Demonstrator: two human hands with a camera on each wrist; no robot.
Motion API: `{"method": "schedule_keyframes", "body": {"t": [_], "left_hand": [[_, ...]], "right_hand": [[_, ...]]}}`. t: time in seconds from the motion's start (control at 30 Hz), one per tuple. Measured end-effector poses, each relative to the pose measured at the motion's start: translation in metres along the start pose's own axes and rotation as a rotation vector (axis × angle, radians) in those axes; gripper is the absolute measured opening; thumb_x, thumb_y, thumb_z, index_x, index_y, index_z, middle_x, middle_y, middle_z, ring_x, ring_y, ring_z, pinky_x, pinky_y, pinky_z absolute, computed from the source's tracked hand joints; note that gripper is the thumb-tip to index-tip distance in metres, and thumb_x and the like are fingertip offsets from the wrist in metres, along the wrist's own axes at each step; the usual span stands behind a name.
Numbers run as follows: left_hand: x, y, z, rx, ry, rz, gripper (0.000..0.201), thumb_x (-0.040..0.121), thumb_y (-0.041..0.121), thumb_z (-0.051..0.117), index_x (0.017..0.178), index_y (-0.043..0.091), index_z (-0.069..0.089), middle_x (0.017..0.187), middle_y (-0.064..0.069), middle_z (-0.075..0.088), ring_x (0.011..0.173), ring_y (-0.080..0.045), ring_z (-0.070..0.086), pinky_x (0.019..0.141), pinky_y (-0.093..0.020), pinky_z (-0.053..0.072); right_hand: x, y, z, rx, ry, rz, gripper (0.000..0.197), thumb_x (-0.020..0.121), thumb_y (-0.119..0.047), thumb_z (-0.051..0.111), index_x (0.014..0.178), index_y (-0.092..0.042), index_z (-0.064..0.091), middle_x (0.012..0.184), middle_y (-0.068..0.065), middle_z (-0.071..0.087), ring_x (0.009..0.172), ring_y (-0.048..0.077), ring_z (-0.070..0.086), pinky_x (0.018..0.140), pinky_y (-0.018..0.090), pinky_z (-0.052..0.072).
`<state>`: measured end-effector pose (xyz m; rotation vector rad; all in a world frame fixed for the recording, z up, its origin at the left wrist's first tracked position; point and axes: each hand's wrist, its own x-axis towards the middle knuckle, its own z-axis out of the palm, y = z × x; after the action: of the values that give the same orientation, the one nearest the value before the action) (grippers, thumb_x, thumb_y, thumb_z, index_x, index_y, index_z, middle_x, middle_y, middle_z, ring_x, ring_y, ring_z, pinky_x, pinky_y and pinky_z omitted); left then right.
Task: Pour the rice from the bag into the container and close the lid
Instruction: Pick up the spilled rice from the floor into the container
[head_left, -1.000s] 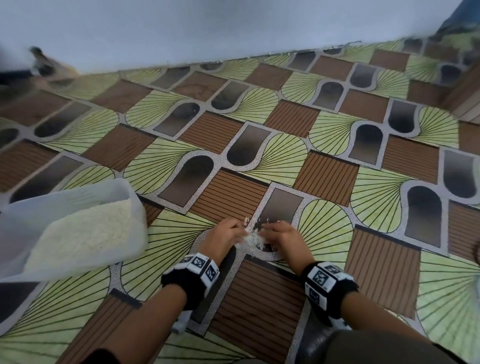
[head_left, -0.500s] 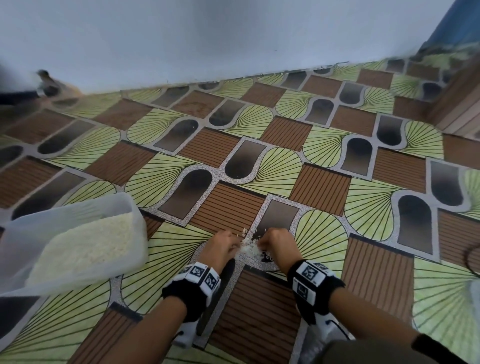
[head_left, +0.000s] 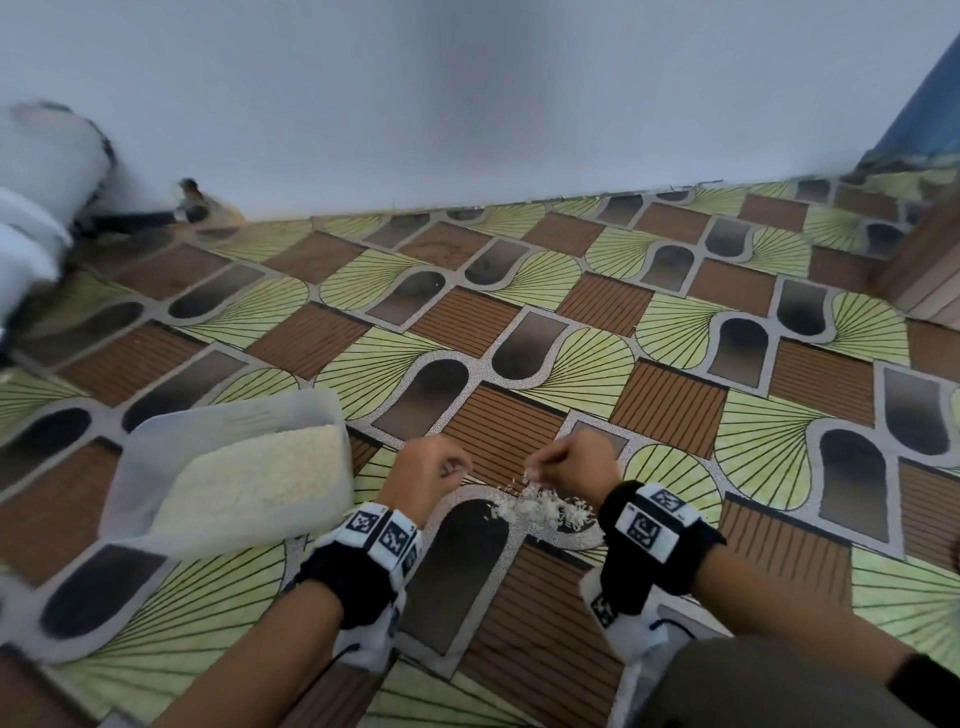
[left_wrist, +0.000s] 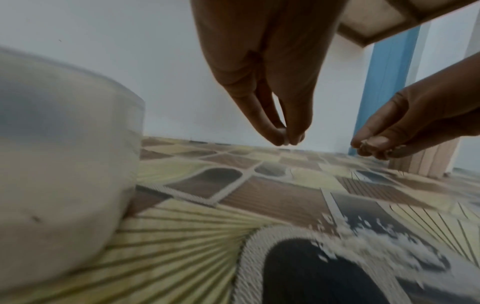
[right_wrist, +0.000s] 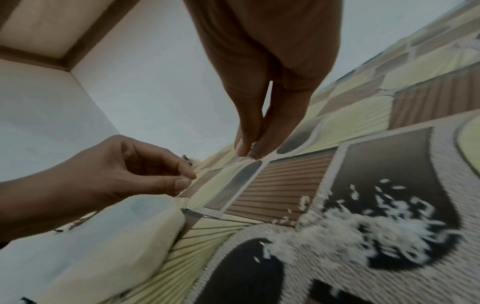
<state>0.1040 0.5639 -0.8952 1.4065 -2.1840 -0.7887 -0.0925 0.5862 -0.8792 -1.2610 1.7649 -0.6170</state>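
Observation:
A translucent container (head_left: 228, 422), holding white rice (head_left: 249, 478), sits on the patterned floor at the left. A small pile of spilled rice (head_left: 543, 508) lies on the floor between my wrists. My left hand (head_left: 457, 470) hovers just left of the pile, thumb and fingers pinched together on a few grains (left_wrist: 285, 140). My right hand (head_left: 535, 467) hovers above the pile, also pinching grains (right_wrist: 250, 147). In the left wrist view the container (left_wrist: 64, 144) stands close on the left. No bag is plainly in view.
A clear flat plastic piece (head_left: 47, 613) lies under the container's near end. Blurred white objects (head_left: 41, 171) and a dark handle (head_left: 130, 221) sit at the far left by the wall. A wooden furniture edge (head_left: 930, 270) stands at the right.
Both hands were down on the spilled rice, fingertips together. Now they are lifted off the floor and slightly apart, each pinching grains. The head view has tilted up.

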Motion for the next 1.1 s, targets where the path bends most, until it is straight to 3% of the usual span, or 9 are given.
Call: {"method": "schedule_keyframes", "body": {"t": [0.23,0.37,0.47,0.53,0.7,0.8,0.87,0.93,1.1], "left_hand": [[-0.022,-0.017,-0.066,-0.014,0.113,-0.01,0.014,0.075,0.003,0.071,0.089,0.005,0.072,0.082,0.0,0.063,0.067,-0.005,0.055,0.065,-0.005,0.047],[-0.041,-0.043,-0.111,-0.031,0.222,-0.085,0.012,0.073,0.0,0.072,0.084,0.005,0.073,0.081,-0.007,0.067,0.069,-0.018,0.061,0.07,-0.026,0.053],[-0.059,-0.066,-0.14,0.029,0.28,-0.136,0.011,0.073,-0.001,0.072,0.083,0.004,0.073,0.081,-0.011,0.068,0.07,-0.021,0.061,0.072,-0.03,0.052],[-0.071,-0.08,-0.152,0.044,0.304,-0.165,0.01,0.073,-0.002,0.071,0.082,0.003,0.073,0.079,-0.013,0.068,0.071,-0.025,0.062,0.072,-0.033,0.052],[-0.093,-0.107,-0.163,0.093,0.295,-0.273,0.011,0.077,0.0,0.068,0.087,0.004,0.073,0.086,-0.014,0.069,0.076,-0.026,0.064,0.074,-0.028,0.051],[-0.099,-0.12,-0.161,0.125,0.272,-0.352,0.017,0.08,0.005,0.066,0.096,0.007,0.072,0.097,-0.011,0.068,0.085,-0.023,0.064,0.082,-0.031,0.05],[-0.102,-0.127,-0.158,0.153,0.244,-0.383,0.019,0.082,0.008,0.066,0.1,0.01,0.071,0.101,-0.009,0.067,0.088,-0.021,0.063,0.082,-0.029,0.048],[-0.102,-0.13,-0.155,0.151,0.245,-0.393,0.016,0.082,0.009,0.066,0.097,0.01,0.072,0.1,-0.008,0.069,0.086,-0.02,0.064,0.083,-0.029,0.049],[-0.095,-0.128,-0.152,0.111,0.245,-0.401,0.013,0.083,0.003,0.064,0.09,0.008,0.073,0.094,-0.008,0.071,0.08,-0.015,0.063,0.081,-0.018,0.045]], "right_hand": [[-0.007,-0.086,0.022,0.064,-0.167,-0.139,0.005,0.073,-0.006,0.074,0.078,-0.006,0.071,0.074,0.001,0.069,0.064,0.005,0.063,0.057,0.011,0.051],[0.0,-0.14,0.058,-0.012,-0.294,-0.245,0.007,0.074,-0.005,0.075,0.08,-0.006,0.073,0.067,-0.001,0.068,0.061,0.004,0.062,0.063,0.016,0.055],[0.007,-0.172,0.094,-0.112,-0.338,-0.301,0.014,0.072,-0.004,0.076,0.086,-0.002,0.074,0.063,-0.005,0.067,0.054,-0.001,0.06,0.059,0.012,0.053],[0.01,-0.187,0.117,-0.164,-0.37,-0.329,0.012,0.072,-0.002,0.076,0.084,-0.003,0.073,0.069,-0.003,0.069,0.06,0.004,0.061,0.069,0.019,0.057],[0.021,-0.2,0.164,-0.324,-0.334,-0.404,0.012,0.075,-0.003,0.074,0.086,-0.002,0.074,0.085,0.012,0.073,0.065,0.014,0.063,0.078,0.03,0.057],[0.026,-0.192,0.179,-0.392,-0.294,-0.481,0.013,0.077,0.003,0.068,0.088,-0.002,0.074,0.089,0.013,0.072,0.061,0.007,0.057,0.072,0.021,0.055],[0.025,-0.185,0.183,-0.448,-0.285,-0.533,0.015,0.08,0.002,0.066,0.092,-0.003,0.074,0.094,0.01,0.072,0.074,0.011,0.061,0.07,0.012,0.046],[0.023,-0.18,0.183,-0.471,-0.294,-0.556,0.017,0.082,0.003,0.062,0.095,-0.003,0.073,0.098,0.008,0.071,0.09,0.017,0.064,0.078,0.015,0.044],[0.021,-0.183,0.177,-0.523,-0.276,-0.694,0.017,0.081,0.005,0.061,0.089,-0.003,0.073,0.087,0.009,0.072,0.083,0.02,0.067,0.075,0.02,0.047]]}}
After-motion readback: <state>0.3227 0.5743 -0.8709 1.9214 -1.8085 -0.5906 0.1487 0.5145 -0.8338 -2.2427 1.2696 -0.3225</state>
